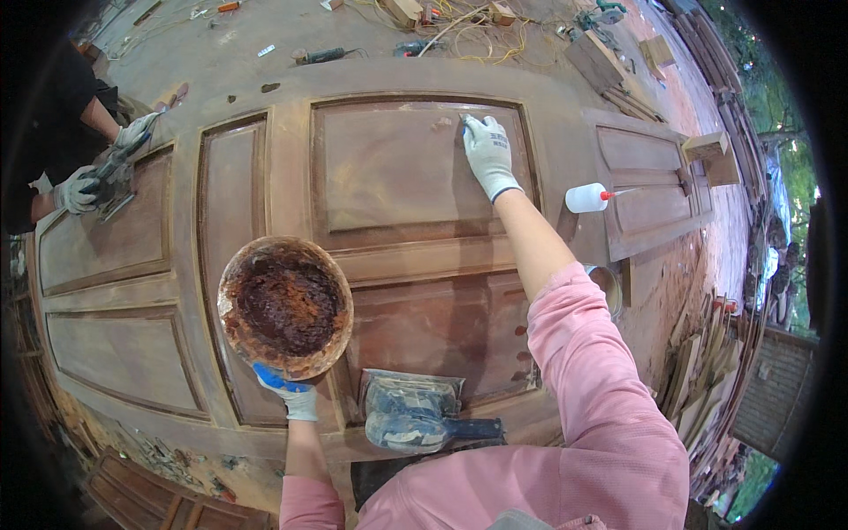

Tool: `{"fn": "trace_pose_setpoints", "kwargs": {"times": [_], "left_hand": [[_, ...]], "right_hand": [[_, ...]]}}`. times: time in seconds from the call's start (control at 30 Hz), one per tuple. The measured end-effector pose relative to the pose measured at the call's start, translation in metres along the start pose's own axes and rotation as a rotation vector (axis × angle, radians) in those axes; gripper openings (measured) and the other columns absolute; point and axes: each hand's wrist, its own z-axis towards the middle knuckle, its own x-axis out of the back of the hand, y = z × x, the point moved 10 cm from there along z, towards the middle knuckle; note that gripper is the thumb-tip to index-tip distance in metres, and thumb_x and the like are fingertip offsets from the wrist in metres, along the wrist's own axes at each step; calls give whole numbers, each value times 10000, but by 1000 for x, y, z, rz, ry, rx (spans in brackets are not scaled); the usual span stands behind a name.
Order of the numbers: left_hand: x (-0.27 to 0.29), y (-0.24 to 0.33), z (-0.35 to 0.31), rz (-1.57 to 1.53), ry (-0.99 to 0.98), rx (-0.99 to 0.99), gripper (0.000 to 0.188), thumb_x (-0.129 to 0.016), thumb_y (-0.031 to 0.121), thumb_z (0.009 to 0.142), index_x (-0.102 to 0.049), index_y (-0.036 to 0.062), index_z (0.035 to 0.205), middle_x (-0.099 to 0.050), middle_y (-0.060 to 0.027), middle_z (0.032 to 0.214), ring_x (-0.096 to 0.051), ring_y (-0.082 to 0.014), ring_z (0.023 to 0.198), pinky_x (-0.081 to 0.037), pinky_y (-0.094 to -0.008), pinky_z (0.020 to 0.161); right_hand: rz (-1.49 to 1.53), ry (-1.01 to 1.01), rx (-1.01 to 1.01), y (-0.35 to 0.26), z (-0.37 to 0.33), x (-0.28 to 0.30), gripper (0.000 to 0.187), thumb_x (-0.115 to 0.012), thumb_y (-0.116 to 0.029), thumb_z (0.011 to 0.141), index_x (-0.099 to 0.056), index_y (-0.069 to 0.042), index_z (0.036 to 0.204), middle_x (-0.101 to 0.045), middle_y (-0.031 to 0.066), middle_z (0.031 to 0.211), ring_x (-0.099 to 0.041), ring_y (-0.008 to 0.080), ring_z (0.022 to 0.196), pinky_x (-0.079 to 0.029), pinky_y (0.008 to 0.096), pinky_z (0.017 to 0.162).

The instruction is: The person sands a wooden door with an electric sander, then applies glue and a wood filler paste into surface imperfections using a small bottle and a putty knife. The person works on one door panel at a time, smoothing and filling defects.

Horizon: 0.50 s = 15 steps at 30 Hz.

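A large brown panelled wooden door (287, 199) lies flat in front of me. My left hand (293, 393), in a white glove with blue on it, is closed on the near edge of a round bowl (305, 364). Dark reddish-brown paste (291, 305) coats the inside of the bowl, which is held over the door. Reaching forward, my gloved right hand (488, 152) is at the upper right of the far panel (397, 172). Its fingers are closed together at the panel surface; what they grip is too small to name. Pale smears show beside the fingertips.
A dusty blue power sander (411, 422) rests on the door's near edge. Right of the door are a white bottle (585, 199) with a red tip and a smaller panelled door (649, 172). At left, another person's gloved hands (79, 190) hold a power tool. Cords (481, 40) lie beyond.
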Motion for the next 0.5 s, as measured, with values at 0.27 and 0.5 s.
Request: {"fn": "trace_pose_setpoints", "kwargs": {"times": [0.27,0.5], "left_hand": [[11,-27,-8,-55,12,77,692,-436,411,1102,-164,81,1647,-276,-150,1654,-370,-307,1484,-357,-494,1215],[2,-10,3,-519,62,252,690,-494,357,1088,-194,54,1632,-314,-166,1634,-414,-301,1457,-388,-482,1194]], "right_hand": [[245,-66,-115,12,5,6,261,-643,-209,944,-742,-107,1163,-683,207,1068,-672,384,996,-545,489,880],[42,-88,45,-12,-5,-3,264,-631,-230,965,-737,-142,1190,-680,155,1093,-666,375,999,-557,488,866]]}}
